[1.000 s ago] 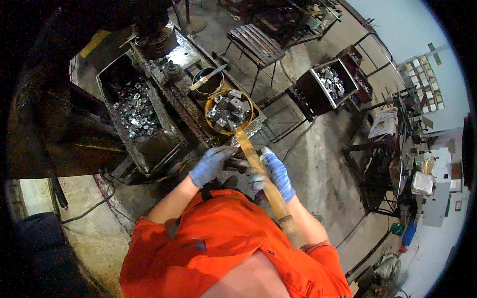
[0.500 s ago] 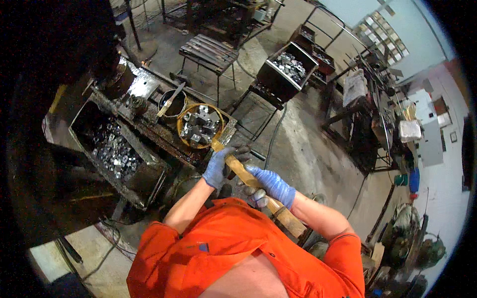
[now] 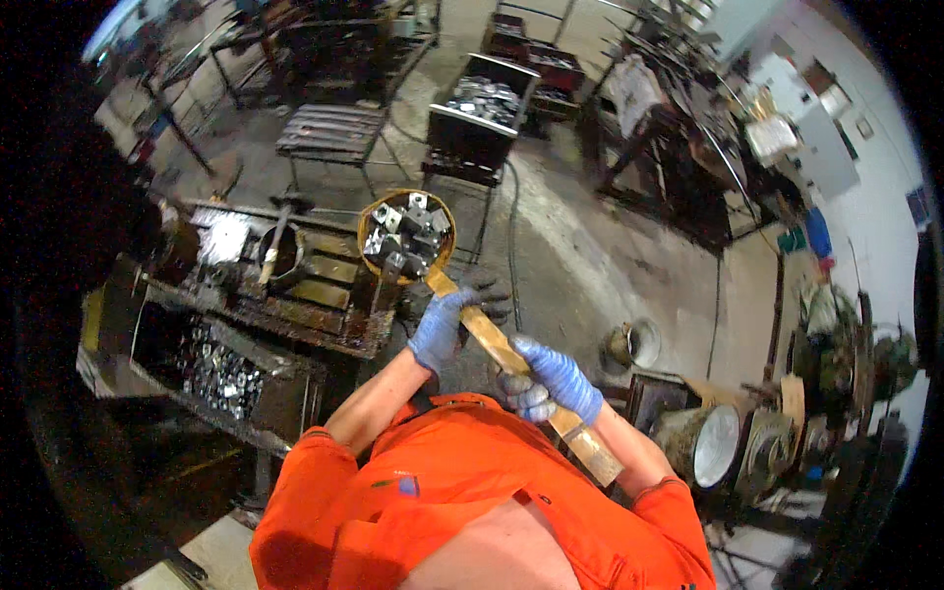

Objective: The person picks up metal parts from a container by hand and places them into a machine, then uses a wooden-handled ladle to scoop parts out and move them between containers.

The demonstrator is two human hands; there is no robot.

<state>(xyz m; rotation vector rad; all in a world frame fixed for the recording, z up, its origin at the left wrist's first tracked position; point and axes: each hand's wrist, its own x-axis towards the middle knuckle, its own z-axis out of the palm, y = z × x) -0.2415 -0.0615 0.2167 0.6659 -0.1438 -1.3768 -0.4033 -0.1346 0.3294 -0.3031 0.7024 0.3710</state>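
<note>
Both my gloved hands hold a long wooden handle that slants from upper left to lower right before my orange shirt. At its far end is a round scoop (image 3: 366, 258) with a yellow rim, full of block-shaped metal parts (image 3: 405, 234). My left hand (image 3: 454, 320) grips the handle (image 3: 492, 341) close to the scoop, its dark-palmed fingers coming round from beneath. Further down, my right hand (image 3: 553, 382) is wrapped round the same handle, with the thumb along the top. The scoop hangs just past the right end of the low bench (image 3: 334, 332).
On the bench stands a dark bucket (image 3: 282, 258) with a brush-like tool across it. A metal bin (image 3: 221, 379) of small parts sits nearer, at left. Ahead are a slatted stand (image 3: 329, 133) and a raised box of metal pieces (image 3: 472, 133). A bucket (image 3: 703, 444) lies at right.
The loaded scoop has come off the bench end, out over the floor. My view has turned right, so the bench and stands shift left. Both hands keep their hold on the handle.
</note>
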